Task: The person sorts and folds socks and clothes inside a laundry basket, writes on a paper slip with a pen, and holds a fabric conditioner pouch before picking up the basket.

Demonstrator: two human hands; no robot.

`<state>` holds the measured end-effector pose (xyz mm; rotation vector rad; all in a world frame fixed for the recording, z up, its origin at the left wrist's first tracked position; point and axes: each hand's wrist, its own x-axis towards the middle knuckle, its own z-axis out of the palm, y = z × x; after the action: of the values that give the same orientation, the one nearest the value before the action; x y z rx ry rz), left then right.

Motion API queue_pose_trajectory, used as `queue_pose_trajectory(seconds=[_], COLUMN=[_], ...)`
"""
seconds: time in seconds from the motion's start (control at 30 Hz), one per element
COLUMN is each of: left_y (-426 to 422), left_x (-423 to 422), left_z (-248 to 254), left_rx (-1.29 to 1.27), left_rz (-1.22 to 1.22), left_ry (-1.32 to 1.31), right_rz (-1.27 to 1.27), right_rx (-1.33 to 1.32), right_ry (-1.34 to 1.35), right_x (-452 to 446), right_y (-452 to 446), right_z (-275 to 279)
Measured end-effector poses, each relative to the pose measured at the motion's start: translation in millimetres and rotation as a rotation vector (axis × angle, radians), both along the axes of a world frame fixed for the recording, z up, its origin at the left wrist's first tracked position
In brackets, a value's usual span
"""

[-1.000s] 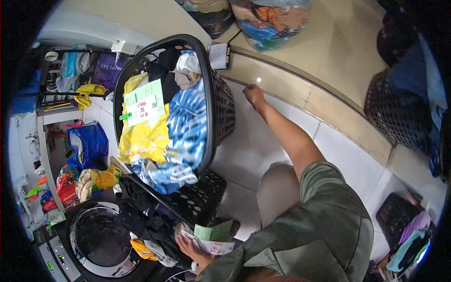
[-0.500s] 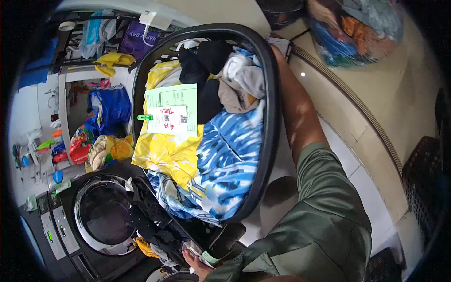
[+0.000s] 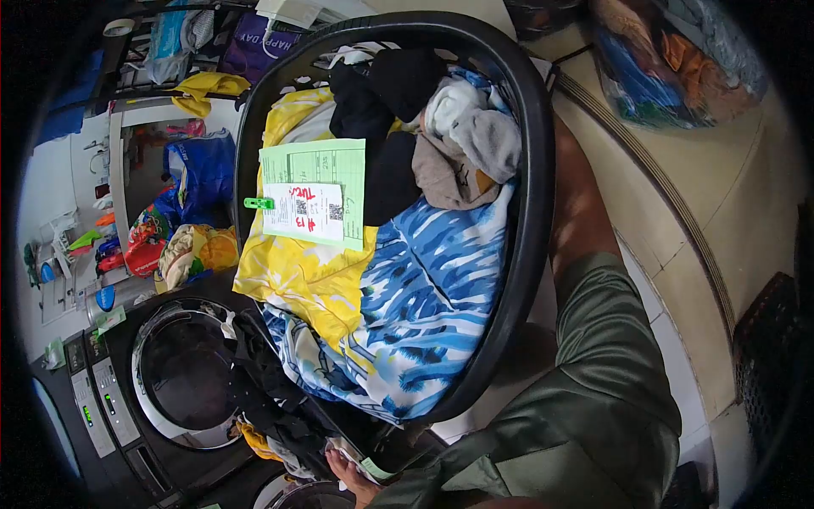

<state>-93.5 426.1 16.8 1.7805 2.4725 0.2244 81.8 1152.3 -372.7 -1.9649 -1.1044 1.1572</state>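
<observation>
A black laundry basket (image 3: pixel 532 220) fills the middle of the view, heaped with clothes. In it lie a yellow floral garment (image 3: pixel 309 280), a blue-and-white patterned garment (image 3: pixel 441 280), black cloth (image 3: pixel 394 89) and grey and beige socks (image 3: pixel 458 161). A green form with a white slip (image 3: pixel 303 210) rests on the pile, with a green clip (image 3: pixel 259 203). My right forearm (image 3: pixel 581 191) reaches the basket's right side, the hand hidden behind the rim. Low in view, my left hand (image 3: pixel 354 482) curls over something whitish beside a green slip (image 3: pixel 376 467) and dark clothes (image 3: pixel 271 373).
Black front-loading washers (image 3: pixel 182 373) stand at the lower left. Shelving with a purple bag (image 3: pixel 254 41) and a blue bag (image 3: pixel 199 182) is at the upper left. A clear bag of clothes (image 3: pixel 678 64) sits upper right; a dark perforated basket (image 3: pixel 767 331) is at the right.
The laundry basket has come nearer and shifted right and slightly up, so it looks larger. My right hand has slipped out of sight behind its rim. My left hand is nearly unmoved.
</observation>
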Motion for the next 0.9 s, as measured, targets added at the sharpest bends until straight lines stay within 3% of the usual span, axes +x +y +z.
queue_pose_trajectory(seconds=[0.1,0.2,0.3,0.33,0.37,0.4,0.43,0.47,0.53,0.6,0.63,0.7,0.77,0.9], left_y=[-3,1,4,8,10,13,13,11,6,-5,5,-13,-12,1], left_x=[-1,1,2,6,6,7,6,4,-1,-13,-5,-10,-14,-18], left_z=[1,1,3,5,6,7,6,3,-2,1,5,-2,1,8], left_rx=[0.014,0.014,-0.011,-0.029,-0.04,-0.051,-0.028,0.007,0.075,-0.004,0.037,0.043,0.077,0.165], left_rz=[0.235,0.266,0.051,0.027,0.016,0.005,-0.011,-0.022,-0.048,-0.208,-0.207,-0.078,-0.123,-0.276], left_ry=[-0.144,-0.126,0.025,0.055,0.068,0.081,0.073,0.041,-0.022,0.116,0.028,-0.12,-0.216,-0.192], right_rz=[0.187,-0.01,-0.311,-0.309,-0.084,-0.044,-0.018,-0.174,-0.449,-0.503,-0.472,-0.457,-0.68,-0.541], right_rx=[0.1,0.006,-0.141,-0.14,0.086,0.262,0.43,0.557,0.432,0.941,0.944,0.787,0.449,0.442], right_ry=[-0.05,0.215,0.597,0.597,0.247,0.112,-0.044,0.02,-0.052,-0.113,-0.12,0.288,0.683,0.675], right_x=[2,1,5,4,4,4,3,3,55,94,115,146,150,165], right_y=[31,18,-4,-6,-12,-16,-21,-13,-69,-84,-104,-174,-248,-348], right_z=[-42,-36,-22,-27,-37,-45,-53,-73,25,2,7,66,163,232])
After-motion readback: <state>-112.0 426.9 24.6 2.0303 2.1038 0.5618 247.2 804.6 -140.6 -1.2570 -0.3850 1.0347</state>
